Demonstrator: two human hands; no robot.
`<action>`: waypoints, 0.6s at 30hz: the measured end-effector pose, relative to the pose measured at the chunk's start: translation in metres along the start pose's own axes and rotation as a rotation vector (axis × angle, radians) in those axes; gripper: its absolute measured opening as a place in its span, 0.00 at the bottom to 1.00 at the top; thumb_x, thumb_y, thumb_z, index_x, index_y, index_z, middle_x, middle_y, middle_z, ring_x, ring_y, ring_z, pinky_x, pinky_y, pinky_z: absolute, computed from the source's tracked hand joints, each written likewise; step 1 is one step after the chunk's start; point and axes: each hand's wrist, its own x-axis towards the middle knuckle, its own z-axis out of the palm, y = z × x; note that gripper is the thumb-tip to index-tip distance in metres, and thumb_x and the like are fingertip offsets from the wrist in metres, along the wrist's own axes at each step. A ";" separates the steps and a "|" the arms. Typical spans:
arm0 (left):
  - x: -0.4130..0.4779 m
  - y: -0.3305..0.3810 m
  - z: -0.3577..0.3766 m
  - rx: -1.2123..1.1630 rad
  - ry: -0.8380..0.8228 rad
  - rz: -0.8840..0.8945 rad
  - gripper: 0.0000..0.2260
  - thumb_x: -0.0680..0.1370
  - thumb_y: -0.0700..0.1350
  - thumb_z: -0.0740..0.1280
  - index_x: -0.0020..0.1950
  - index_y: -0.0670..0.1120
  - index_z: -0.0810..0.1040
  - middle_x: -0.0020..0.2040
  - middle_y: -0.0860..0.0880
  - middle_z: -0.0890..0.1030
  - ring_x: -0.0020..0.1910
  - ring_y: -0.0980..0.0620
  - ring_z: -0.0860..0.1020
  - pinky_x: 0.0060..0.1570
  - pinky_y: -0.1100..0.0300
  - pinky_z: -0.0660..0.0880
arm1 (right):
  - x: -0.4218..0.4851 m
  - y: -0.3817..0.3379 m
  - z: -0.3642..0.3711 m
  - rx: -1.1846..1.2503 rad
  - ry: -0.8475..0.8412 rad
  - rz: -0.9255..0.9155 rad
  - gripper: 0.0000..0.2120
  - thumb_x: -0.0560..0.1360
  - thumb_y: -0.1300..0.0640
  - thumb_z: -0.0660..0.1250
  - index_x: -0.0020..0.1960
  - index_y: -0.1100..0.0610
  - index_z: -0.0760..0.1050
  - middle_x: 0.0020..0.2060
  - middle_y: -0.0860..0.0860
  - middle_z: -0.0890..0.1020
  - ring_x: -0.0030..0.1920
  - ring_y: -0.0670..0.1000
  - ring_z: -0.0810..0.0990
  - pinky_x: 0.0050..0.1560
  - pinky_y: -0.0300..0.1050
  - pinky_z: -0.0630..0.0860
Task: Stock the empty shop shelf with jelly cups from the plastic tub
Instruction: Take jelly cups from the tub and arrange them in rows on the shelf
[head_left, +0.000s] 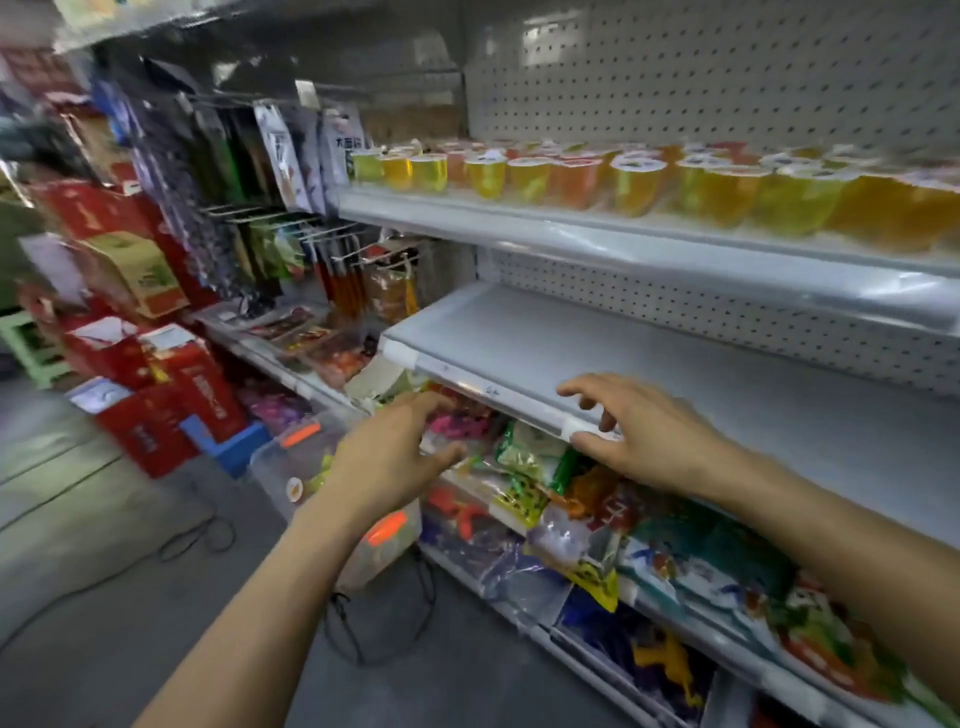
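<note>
Both my hands hold nothing: left hand (395, 457) at frame centre, fingers loosely spread, just right of the clear plastic tub (283, 467). Right hand (639, 431) is splayed wide over the front lip of the empty shelf (649, 358); can't tell if the fingertips touch it. Jelly cups (571, 179) sit in rows on the shelf above, upper right; tub is lower centre-left, contents blurred.

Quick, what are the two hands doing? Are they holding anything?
Left hand: open, holding nothing.
Right hand: open, holding nothing, at the front edge of the empty shelf.
</note>
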 end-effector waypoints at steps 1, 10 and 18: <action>0.004 -0.029 -0.007 0.000 -0.005 -0.037 0.21 0.75 0.57 0.69 0.67 0.54 0.73 0.62 0.53 0.77 0.52 0.53 0.78 0.49 0.56 0.75 | 0.023 -0.013 0.016 0.004 -0.036 -0.015 0.23 0.78 0.44 0.63 0.71 0.42 0.63 0.64 0.44 0.72 0.55 0.45 0.74 0.54 0.49 0.75; 0.022 -0.243 -0.020 -0.047 -0.122 -0.308 0.19 0.76 0.57 0.69 0.64 0.53 0.74 0.57 0.55 0.78 0.48 0.53 0.77 0.51 0.54 0.75 | 0.187 -0.106 0.164 0.194 -0.296 -0.056 0.21 0.75 0.45 0.67 0.66 0.45 0.70 0.59 0.44 0.76 0.50 0.43 0.76 0.53 0.46 0.75; 0.060 -0.354 0.031 -0.145 -0.272 -0.508 0.18 0.75 0.57 0.69 0.63 0.55 0.76 0.57 0.54 0.79 0.50 0.51 0.80 0.54 0.53 0.76 | 0.292 -0.119 0.268 0.265 -0.551 -0.019 0.18 0.75 0.50 0.68 0.64 0.49 0.72 0.51 0.48 0.78 0.37 0.42 0.76 0.46 0.42 0.76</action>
